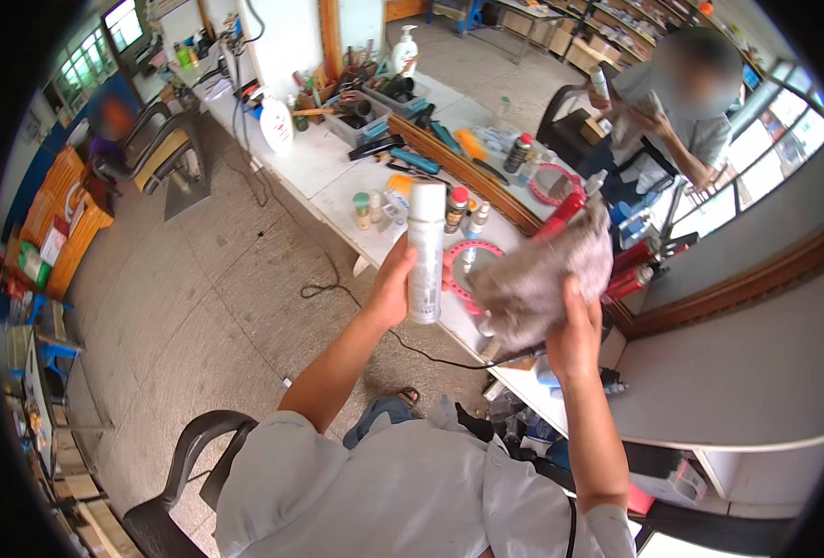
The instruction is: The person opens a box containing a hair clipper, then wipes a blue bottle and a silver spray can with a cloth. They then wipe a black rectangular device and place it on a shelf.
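Note:
My left hand (389, 286) grips a white spray can (426, 268) with a white cap, held upright in front of the counter's edge. To its right, my right hand (574, 335) holds a pinkish-grey cloth (544, 275) bunched up and hanging to the left of the fingers. Behind the can and cloth, a round mirror with a pink frame (477, 250) lies on the white counter (342, 202), partly hidden by the cloth. Close behind the can stand a dark bottle with a red cap (456, 209) and a clear pump bottle (478, 220).
A plastic bin of brushes (359, 115) and a white pump bottle (276, 122) stand farther along the counter. A black cable (335, 286) trails over the floor. Black armchairs stand behind me (195, 446) and at far left (167, 150). A wall mirror (467, 111) reflects a person.

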`<state>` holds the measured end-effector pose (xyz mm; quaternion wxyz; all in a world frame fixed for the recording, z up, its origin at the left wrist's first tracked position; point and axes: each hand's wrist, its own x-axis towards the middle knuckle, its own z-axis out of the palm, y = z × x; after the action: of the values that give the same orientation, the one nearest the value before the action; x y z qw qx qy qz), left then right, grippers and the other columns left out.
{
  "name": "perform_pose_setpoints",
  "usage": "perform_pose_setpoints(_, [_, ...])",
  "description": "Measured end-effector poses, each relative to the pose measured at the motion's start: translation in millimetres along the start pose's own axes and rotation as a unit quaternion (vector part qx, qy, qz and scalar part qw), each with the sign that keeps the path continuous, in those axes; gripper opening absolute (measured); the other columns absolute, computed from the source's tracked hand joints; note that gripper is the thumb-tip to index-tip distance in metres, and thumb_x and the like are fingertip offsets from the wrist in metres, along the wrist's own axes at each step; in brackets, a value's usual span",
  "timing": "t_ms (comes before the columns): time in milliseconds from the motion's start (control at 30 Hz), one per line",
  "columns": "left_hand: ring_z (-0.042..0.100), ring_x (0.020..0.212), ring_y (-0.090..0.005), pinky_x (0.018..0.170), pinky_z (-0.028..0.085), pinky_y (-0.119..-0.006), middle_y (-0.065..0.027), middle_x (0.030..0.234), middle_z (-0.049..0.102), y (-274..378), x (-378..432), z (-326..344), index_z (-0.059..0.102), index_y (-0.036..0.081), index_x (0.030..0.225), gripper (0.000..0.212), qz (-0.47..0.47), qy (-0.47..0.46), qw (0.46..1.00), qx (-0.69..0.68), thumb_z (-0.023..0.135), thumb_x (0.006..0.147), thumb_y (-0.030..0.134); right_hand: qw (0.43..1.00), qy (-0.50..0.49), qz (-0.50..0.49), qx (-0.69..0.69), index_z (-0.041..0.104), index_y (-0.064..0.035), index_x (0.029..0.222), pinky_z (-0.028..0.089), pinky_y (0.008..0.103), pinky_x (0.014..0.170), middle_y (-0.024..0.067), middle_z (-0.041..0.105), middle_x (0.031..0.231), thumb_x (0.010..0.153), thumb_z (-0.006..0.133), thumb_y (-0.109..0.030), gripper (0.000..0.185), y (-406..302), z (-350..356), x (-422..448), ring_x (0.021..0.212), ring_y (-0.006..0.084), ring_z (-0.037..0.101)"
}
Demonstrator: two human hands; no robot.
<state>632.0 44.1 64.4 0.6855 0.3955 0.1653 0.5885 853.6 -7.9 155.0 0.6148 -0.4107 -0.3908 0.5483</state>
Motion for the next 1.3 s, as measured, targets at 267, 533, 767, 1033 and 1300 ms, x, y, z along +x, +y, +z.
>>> perform_pose_setpoints(267, [0.059, 0.089, -0.0302, 0.073, 0.046, -0.041, -0.0195, 0.104, 0.056, -25.8, -9.9, 102.8, 0.034, 0.001, 0.121, 0.042, 0.164, 0.047, 0.871, 0.461, 0.051, 0.091, 0.026, 0.990, -0.015, -0.128, -0.049, 0.039, -0.0030, 0.128, 0.039, 0.0284, 0.092, 0.0047, 0.052, 0.116, 0.081, 0.069, -0.015, 0.056, 13.3, 38.8, 17.8, 0.106, 0.0132, 0.048])
perform_pose_setpoints(533, [0.052, 0.088, -0.0203, 0.077, 0.042, -0.033, -0.0154, 0.097, 0.054, -31.9, -2.5, 106.9, 0.041, 0.001, 0.116, 0.038, 0.001, -0.097, 0.975, 0.201, 0.050, 0.093, 0.030, 0.995, -0.049, -0.034, 0.076, 0.050, -0.0053, 0.117, 0.044, 0.0269, 0.083, 0.0017, 0.058, 0.104, 0.077, 0.073, -0.009, 0.046, -7.6, -1.3, 8.8, 0.093, 0.0115, 0.055])
perform_pose_setpoints(767, [0.056, 0.092, -0.0241, 0.079, 0.046, -0.036, -0.0144, 0.106, 0.053, -35.6, -1.2, 129.0, 0.037, 0.000, 0.121, 0.047, 0.087, -0.053, 0.885, 0.454, 0.061, 0.085, 0.019, 0.989, 0.071, -0.130, 0.030, 0.050, -0.0027, 0.118, 0.046, 0.0315, 0.083, 0.0063, 0.058, 0.106, 0.079, 0.072, -0.018, 0.047, -3.1, -6.3, 5.4, 0.095, 0.0165, 0.056])
perform_pose_setpoints(1033, [0.054, 0.106, -0.0249, 0.086, 0.044, -0.036, -0.0168, 0.120, 0.051, -33.7, 4.7, 130.7, 0.035, 0.005, 0.131, 0.060, 0.013, -0.140, 0.943, 0.302, 0.066, 0.081, 0.018, 0.982, 0.076, -0.081, 0.154, 0.050, -0.0015, 0.114, 0.049, 0.0340, 0.077, 0.0083, 0.060, 0.101, 0.080, 0.069, -0.021, 0.044, -43.8, -28.4, 7.9, 0.087, 0.0184, 0.059])
perform_pose_setpoints(1300, [0.053, 0.101, -0.0197, 0.085, 0.044, -0.033, -0.0128, 0.115, 0.052, -29.9, 5.7, 136.3, 0.036, 0.003, 0.130, 0.059, 0.067, -0.169, 0.931, 0.317, 0.065, 0.081, 0.018, 0.958, 0.072, -0.014, 0.278, 0.053, -0.0044, 0.113, 0.048, 0.0385, 0.086, 0.0093, 0.061, 0.102, 0.080, 0.068, -0.032, 0.045, -48.5, -42.5, 4.4, 0.093, 0.0226, 0.059])
